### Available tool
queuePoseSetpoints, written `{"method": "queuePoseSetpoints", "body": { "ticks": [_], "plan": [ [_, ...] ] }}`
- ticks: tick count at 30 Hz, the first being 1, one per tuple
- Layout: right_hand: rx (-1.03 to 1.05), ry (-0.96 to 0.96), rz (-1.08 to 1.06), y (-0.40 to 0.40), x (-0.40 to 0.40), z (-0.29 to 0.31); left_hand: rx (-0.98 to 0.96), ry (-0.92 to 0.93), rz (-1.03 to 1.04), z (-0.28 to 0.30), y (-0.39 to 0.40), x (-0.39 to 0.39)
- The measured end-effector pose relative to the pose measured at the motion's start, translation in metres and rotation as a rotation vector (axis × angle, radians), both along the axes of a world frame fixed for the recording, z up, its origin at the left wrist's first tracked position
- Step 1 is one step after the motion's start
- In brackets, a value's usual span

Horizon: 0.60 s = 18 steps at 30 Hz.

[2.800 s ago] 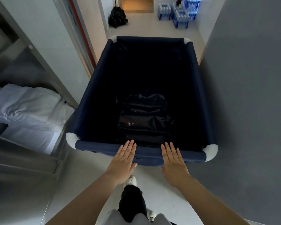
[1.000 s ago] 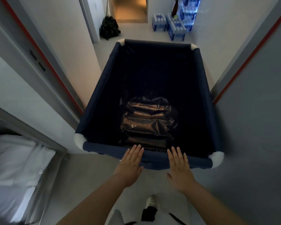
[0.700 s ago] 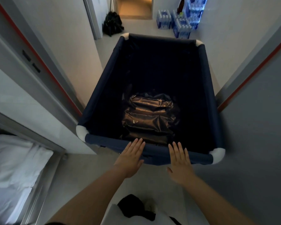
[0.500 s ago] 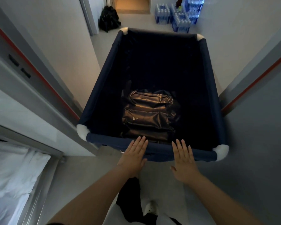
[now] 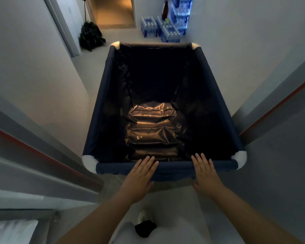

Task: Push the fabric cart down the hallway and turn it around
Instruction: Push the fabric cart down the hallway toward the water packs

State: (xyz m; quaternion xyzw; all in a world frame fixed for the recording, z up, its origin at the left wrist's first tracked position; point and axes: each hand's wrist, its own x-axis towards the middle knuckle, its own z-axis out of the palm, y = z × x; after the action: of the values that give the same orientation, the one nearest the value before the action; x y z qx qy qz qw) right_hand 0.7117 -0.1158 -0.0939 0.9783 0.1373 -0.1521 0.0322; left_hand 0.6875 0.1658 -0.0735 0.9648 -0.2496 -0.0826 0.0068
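Left hand (image 5: 141, 175), right hand (image 5: 205, 173), flat open on fabric cart (image 5: 173, 169) rim

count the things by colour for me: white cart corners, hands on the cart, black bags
white cart corners: 4
hands on the cart, left and right: 2
black bags, one in the cart, one by the far wall: 2
total: 8
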Motion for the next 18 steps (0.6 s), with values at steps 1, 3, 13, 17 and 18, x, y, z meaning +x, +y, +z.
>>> {"method": "queuePoseSetpoints", "body": {
  "ticks": [1,3,13,17,18],
  "plan": [
    [0.004,0.009,-0.024,0.003,0.008,0.0,-0.001,0.007,-0.01,-0.003,0.001,0.01],
    [0.012,0.018,-0.066,0.009,0.024,-0.001,-0.015,0.017,0.001,-0.007,0.004,0.027],
    [-0.003,0.054,-0.144,0.024,0.083,0.001,-0.06,0.027,0.053,-0.01,0.021,0.087],
    [-0.004,0.066,-0.16,0.03,0.104,0.001,-0.079,0.01,0.057,-0.013,0.023,0.107],
    [-0.008,0.067,-0.169,0.032,0.11,0.001,-0.081,0.009,0.058,-0.015,0.023,0.113]
  ]
}}
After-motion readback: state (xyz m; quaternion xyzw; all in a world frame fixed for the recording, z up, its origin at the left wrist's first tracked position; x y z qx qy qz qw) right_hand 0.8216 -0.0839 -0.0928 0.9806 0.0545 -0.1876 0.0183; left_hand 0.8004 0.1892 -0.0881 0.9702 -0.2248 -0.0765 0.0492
